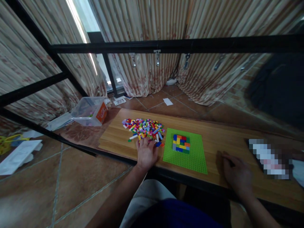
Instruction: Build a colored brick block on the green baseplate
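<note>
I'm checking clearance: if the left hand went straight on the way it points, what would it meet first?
Probably the brick pile, directly ahead of the left hand; whether they touch is unclear.

No readable text; blurred lettering (102,111) on orange label (101,113) of plastic box (82,109)

Illumination is dim overall. Daylight enters at a pale glass window (88,17) between beige striped fabric curtains (144,25), beyond the far left corner of the brown wooden tabletop (219,139). Glazed brown floor tiles (19,201) show sheen. Wide-angle distortion slants the curtains outward. Coarse mosaic blocks obscure a flat dark-edged object (268,160) near the tabletop's right end.
</note>
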Demonstrator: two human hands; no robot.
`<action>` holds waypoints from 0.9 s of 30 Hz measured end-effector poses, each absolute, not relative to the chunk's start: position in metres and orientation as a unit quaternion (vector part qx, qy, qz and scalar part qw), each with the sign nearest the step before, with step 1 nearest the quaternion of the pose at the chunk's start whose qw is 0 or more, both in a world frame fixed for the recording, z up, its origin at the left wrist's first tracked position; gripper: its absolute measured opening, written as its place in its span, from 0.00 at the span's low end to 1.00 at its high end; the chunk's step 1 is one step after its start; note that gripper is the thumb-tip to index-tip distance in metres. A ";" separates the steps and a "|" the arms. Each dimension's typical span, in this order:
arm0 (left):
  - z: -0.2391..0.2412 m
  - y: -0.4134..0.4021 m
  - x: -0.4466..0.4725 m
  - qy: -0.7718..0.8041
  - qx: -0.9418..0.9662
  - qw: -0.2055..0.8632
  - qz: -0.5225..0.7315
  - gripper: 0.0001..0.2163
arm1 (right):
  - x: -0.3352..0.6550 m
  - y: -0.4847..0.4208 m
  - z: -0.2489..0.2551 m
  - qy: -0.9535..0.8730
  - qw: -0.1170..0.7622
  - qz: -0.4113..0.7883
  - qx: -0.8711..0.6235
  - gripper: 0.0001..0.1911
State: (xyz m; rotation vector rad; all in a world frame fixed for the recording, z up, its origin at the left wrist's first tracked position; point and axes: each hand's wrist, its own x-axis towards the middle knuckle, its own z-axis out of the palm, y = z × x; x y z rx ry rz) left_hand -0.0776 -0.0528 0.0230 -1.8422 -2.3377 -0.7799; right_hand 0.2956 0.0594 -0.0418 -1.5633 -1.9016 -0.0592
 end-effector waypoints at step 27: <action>0.029 -0.037 -0.069 -0.724 -0.636 0.025 -0.267 0.09 | 0.289 0.059 -0.039 -0.714 0.355 0.000 -0.604 0.16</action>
